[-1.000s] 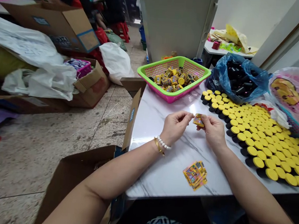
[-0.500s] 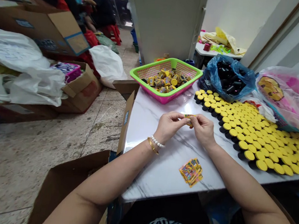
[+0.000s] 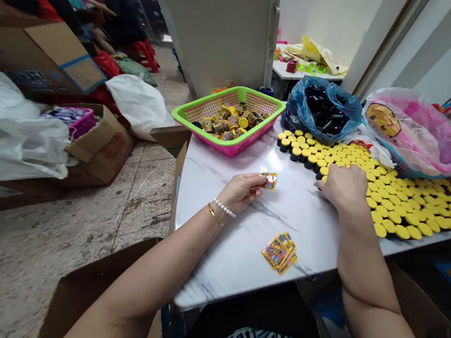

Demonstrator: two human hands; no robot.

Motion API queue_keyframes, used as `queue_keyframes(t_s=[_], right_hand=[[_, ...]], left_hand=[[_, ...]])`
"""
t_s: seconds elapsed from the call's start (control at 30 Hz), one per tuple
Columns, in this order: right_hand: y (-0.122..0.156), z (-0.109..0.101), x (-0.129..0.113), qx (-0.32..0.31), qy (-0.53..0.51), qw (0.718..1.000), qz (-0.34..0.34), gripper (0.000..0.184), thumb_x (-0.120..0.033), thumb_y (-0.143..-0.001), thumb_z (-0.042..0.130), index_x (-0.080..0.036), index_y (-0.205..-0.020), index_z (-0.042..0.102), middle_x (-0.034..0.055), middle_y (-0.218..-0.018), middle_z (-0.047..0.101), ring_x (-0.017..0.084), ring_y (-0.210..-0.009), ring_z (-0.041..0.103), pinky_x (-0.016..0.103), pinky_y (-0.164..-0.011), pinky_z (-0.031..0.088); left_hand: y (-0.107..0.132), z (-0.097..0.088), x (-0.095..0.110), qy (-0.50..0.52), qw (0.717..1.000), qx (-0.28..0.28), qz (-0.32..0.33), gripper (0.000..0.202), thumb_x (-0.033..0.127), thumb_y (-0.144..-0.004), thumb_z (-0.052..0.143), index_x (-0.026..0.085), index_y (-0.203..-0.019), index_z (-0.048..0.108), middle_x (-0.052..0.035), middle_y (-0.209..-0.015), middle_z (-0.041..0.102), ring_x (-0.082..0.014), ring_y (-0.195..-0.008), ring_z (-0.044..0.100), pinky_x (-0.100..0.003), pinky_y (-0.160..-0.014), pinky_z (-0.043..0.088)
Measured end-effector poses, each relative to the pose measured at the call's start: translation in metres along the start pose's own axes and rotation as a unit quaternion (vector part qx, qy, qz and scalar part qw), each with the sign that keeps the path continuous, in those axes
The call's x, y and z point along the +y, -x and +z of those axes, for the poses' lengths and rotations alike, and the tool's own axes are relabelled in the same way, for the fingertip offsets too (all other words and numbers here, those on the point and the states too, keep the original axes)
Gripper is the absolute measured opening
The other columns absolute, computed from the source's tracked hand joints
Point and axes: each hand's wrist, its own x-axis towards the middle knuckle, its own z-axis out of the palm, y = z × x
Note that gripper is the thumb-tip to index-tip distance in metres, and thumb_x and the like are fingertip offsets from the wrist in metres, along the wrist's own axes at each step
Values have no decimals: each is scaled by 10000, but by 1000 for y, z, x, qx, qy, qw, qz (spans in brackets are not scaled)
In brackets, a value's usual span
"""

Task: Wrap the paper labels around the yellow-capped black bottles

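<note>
White marble table runs out in front of me, veined in grey, and I place everything by it. My left hand sits near its left edge, pinched narrow, with thumb and fingertips gripping a small yellow printed label. A pearl bracelet and a gold bangle circle that wrist. My right hand lies further right on the table, fingers curved down over the near end of rows of yellow-topped black caps; I cannot tell whether it has hold of a cap. Those caps stand upright, packed close together, across the table's right side. A stack of matching labels lies loosely on the marble near the table's front edge, between my two forearms. At the table's far end sits a green-rimmed pink plastic basket, heaped with small yellow-labelled tubs. Just right of it, a blue plastic bag holds loose black caps, beside a bulging pink plastic bag. Left of the table, an open cardboard box sits on the tiled floor, and white plastic sacks lie beyond it. Further off, past the table, a person in dark clothes is seated.
</note>
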Motion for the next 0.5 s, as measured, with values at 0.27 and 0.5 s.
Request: queue_keyframes(t_s=[0.27, 0.5], right_hand=[[2, 12, -26, 1, -87, 995, -49, 321, -244, -775, 735, -126, -1072, 707, 216, -1039, 731, 360, -1024, 637, 503, -920, 461], [11, 6, -60, -78, -695, 709, -89, 361, -478, -795, 800, -233, -1056, 753, 44, -979, 730, 189, -861, 659, 364, -865, 558]], left_hand=[[3, 3, 7, 103, 992, -40, -56, 144, 120, -780, 809, 86, -889, 720, -19, -731, 655, 18, -399, 341, -96, -308, 150], [2, 2, 7, 120, 991, -34, -49, 144, 109, -868, 739, 79, -1002, 697, -3, -754, 640, 21, -384, 376, -88, -301, 165]])
